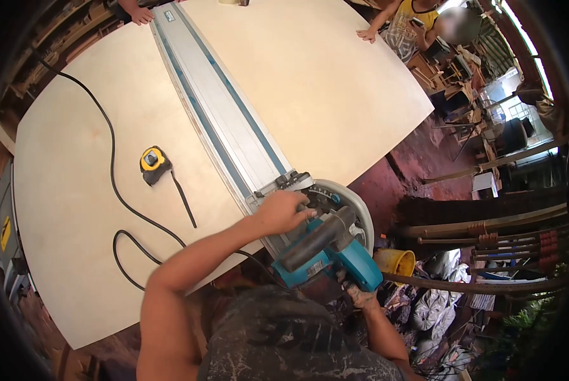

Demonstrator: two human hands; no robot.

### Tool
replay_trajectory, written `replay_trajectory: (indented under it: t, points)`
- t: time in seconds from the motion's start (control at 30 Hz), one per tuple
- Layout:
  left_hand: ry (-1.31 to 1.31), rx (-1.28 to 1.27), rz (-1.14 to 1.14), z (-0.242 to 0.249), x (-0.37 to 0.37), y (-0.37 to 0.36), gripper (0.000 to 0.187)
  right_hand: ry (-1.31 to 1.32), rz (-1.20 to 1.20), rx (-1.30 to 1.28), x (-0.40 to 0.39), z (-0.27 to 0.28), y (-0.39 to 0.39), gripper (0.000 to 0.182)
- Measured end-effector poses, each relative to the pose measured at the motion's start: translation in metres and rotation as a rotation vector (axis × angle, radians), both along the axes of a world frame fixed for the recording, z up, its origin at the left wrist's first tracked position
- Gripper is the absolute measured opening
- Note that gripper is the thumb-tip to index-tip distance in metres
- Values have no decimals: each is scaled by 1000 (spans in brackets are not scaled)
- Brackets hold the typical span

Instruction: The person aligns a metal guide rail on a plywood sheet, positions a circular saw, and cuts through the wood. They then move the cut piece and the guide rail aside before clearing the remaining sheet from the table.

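A teal and black track saw [325, 251] sits at the near end of a long silver guide rail [224, 105]. The rail lies across a large pale wooden sheet [322, 76]. My left hand [284, 213] is closed on the front part of the saw, fingers curled by its black knob. Behind the teal housing, my right hand [360, 296] grips the saw's rear; its fingers are partly hidden. A yellow and black tape measure [152, 164] rests on the sheet left of the rail. The saw's black cord [112, 146] snakes across that side.
Another person's hand [143, 16] touches the rail's far end. A second person [408, 28] stands at the far right edge, one hand on the sheet. A yellow bucket [395, 265] and silvery bags [433, 308] lie on the right. Wooden pieces fill shelves [68, 28] at upper left.
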State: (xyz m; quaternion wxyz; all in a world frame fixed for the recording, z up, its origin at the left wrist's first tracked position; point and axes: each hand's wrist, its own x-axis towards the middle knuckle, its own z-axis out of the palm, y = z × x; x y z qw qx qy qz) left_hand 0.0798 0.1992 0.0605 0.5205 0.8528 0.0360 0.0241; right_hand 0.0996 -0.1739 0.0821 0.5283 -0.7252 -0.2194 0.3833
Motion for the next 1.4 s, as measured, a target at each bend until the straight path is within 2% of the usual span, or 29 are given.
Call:
replay_trajectory:
  t: [0.07,0.1,0.13,0.2,0.23,0.3,0.37,0.43,0.53,0.63,0.7,0.73,0.8,0.83,0.87,0.97,1.07,1.1,1.3,1.4]
  points:
    - [407,-714,96,8,-2,-1,48,-16,-6,-14,-5,5,7,97]
    - [427,-873,156,-12,0,-10,61,4,-15,4,-6,0,5,95]
    - [440,-931,162,-10,-2,-18,61,75,-36,69,-2,-13,-4,91]
    - [447,-1048,169,-5,0,-31,61,452,-164,258,3,-25,-17,81]
    - [452,-1047,223,-9,3,-33,55,765,-271,382,6,-11,-4,74]
    - [353,-706,160,-13,3,-29,49,662,-300,420,0,6,13,61]
    - [223,-386,126,-13,4,-22,44,-166,-127,227,-9,13,25,49]
    - [81,-86,115,-14,5,-21,41,-176,-109,241,-8,16,30,46]
    - [158,-313,123,-9,2,-23,37,-106,-160,208,-10,17,31,38]
    - [-80,-164,299,-6,-25,-20,33,-69,-173,228,-10,25,35,37]
    - [-263,214,503,-26,-53,4,38,-61,-151,256,-9,29,38,41]
    - [-215,305,595,-31,-68,20,41,-41,-139,227,-7,35,39,44]
    - [-84,594,640,-54,-93,57,55,11,-114,172,-7,50,42,50]
    - [-1,665,572,-63,-102,74,59,45,-106,170,-5,54,44,63]
    - [79,734,512,-65,-107,88,64,30,-77,235,-5,52,46,66]
    - [210,717,384,-52,-113,97,77,-19,24,403,6,50,53,73]
    - [329,747,423,-42,-105,82,89,0,82,445,19,39,48,75]
    - [375,731,421,-41,-99,80,100,12,94,450,23,34,47,75]
    - [729,689,318,-13,-79,79,116,72,143,496,30,3,36,80]
    - [821,666,322,0,-70,73,122,95,158,515,30,-6,34,83]
